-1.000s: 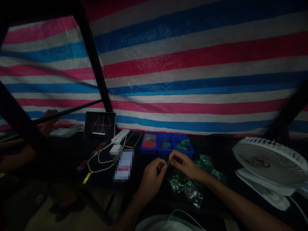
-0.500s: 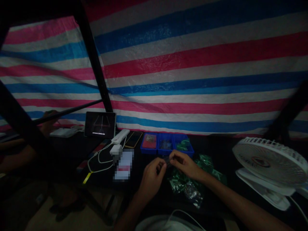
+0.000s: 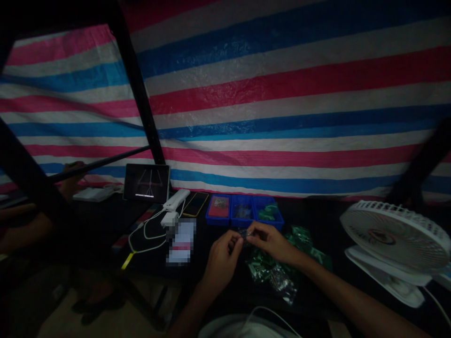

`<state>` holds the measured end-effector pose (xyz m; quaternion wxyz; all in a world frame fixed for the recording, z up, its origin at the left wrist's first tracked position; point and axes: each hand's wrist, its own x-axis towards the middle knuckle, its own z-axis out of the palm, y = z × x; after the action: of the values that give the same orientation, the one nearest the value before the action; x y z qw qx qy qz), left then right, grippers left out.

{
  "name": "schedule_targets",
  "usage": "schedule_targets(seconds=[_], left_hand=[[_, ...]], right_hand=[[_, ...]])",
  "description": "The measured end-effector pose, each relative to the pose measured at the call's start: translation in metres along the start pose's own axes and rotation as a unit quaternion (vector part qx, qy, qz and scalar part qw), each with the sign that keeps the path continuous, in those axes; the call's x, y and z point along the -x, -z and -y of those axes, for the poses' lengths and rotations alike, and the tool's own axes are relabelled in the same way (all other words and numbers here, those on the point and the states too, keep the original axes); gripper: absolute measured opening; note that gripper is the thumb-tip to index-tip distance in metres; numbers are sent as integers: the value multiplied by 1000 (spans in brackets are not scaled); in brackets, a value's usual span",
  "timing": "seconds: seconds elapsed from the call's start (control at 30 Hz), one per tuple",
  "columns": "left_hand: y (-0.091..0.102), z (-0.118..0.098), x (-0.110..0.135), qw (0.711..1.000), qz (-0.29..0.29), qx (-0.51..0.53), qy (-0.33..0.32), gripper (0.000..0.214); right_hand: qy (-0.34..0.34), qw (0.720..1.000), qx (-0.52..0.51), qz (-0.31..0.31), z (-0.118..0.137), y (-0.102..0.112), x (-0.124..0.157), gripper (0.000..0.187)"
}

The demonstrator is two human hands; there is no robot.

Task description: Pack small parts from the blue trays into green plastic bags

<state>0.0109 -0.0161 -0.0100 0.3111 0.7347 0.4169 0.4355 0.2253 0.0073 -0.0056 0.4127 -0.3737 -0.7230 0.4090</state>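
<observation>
A blue plastic tray [image 3: 244, 210] with three compartments sits on the dark bench [image 3: 200, 277]. Its left compartment holds a red card [image 3: 218, 209] topped with small parts, the middle one holds a heap of dark small parts [image 3: 242, 211] too dim to identify, and the right one holds green pieces [image 3: 268, 212]. Clear plastic bags of green parts [image 3: 271, 278] lie on the bench just in front of the tray. Above them, the left hand [image 3: 221, 263] and right hand [image 3: 269, 241] meet, their fingers [image 3: 254, 230] pinched narrowly around a small dark piece [image 3: 244, 233]. Compared with the earlier frame, that piece shows wider and less like a thin sliver, while the hands have barely shifted.
</observation>
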Motion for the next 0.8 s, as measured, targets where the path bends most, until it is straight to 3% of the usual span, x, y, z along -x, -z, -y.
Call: schedule_targets(seconds=[0.8], left_hand=[[0,5,0,999,-38,21,14,25]], right_hand=[[-14,1000,17,14,0,1,0,36]])
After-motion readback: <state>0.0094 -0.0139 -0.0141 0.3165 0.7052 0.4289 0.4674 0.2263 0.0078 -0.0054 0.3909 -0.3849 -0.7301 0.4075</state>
